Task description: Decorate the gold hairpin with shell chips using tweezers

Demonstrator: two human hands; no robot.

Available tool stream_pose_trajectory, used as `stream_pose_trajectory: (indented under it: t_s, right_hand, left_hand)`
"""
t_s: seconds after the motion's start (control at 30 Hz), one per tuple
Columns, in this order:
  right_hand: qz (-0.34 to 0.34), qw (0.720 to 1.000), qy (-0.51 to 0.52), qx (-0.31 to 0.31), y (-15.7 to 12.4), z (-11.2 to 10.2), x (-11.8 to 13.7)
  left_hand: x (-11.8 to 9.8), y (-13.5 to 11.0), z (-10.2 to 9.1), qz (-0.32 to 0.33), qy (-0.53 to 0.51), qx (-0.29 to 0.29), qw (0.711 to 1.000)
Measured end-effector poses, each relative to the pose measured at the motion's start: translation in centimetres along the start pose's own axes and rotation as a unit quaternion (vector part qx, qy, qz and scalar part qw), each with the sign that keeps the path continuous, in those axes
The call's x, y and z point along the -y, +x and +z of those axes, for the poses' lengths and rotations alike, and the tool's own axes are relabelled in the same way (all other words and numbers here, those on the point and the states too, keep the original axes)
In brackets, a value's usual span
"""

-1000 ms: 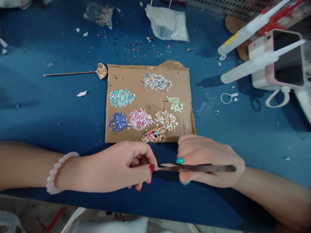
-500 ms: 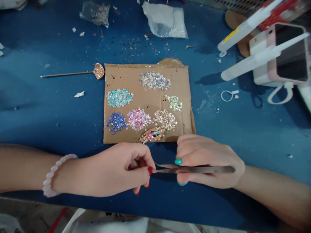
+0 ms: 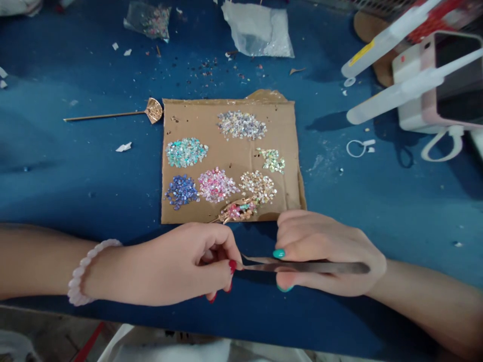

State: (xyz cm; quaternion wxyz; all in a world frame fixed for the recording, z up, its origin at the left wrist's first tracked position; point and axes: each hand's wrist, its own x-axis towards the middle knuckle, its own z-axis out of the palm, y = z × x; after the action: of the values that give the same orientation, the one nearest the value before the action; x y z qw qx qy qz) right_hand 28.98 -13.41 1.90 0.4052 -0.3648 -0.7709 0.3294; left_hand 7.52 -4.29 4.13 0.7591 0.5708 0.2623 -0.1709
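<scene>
My right hand [image 3: 328, 254] grips a pair of metal tweezers [image 3: 317, 267], its tips slightly apart and pointing left. At those tips, the thumb and forefinger of my left hand [image 3: 188, 264] are pinched together; whatever lies between them is too small to make out. Just beyond my hands is a piece of cardboard [image 3: 226, 156] bearing several heaps of small chips. Among them are blue chips [image 3: 181, 191], pink chips [image 3: 217, 184] and beige chips [image 3: 258, 186]. A gold-coloured hairpin head [image 3: 238, 209] set with coloured chips rests at the cardboard's near edge, its stem partly hidden by my left hand.
Left of the cardboard lies another gold hairpin [image 3: 153, 110] with a fan-shaped head. Two white nozzle bottles [image 3: 392, 103] lean at the right beside a pink-and-white device [image 3: 415, 108]. Plastic bags [image 3: 260, 31] and scattered bits lie at the back of the blue table [image 3: 94, 186].
The tweezers and my right hand have shifted very slightly to the right in the picture, and the things at the right edge likewise. My left hand keeps its pinch.
</scene>
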Motion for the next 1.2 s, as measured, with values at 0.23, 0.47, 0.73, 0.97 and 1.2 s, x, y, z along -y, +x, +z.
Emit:
stream_pose_trajectory:
  t_s: [0.23,0.47,0.73,0.97,1.2]
  right_hand:
    - [-0.012,1.000,-0.021,0.000,0.2,-0.1,0.1]
    - [-0.079,0.984,-0.161,0.009,0.1,-0.1,1.2]
    - [-0.096,0.954,-0.284,-0.030,-0.3,0.5,2.4]
    - [-0.149,0.947,-0.283,0.026,0.2,-0.2,2.1]
    - [-0.134,0.953,-0.270,0.019,0.0,0.0,2.0]
  left_hand:
    - [-0.1,0.0,-0.1,-0.011,-0.014,0.001,1.000]
    - [0.1,0.0,0.0,-0.004,-0.003,0.000,1.000]
    - [0.0,0.1,0.0,-0.003,-0.008,-0.006,1.000]
    - [0.0,0.1,0.0,0.000,0.017,-0.021,1.000]
    - [0.1,0.0,0.0,-0.004,0.021,-0.016,1.000]
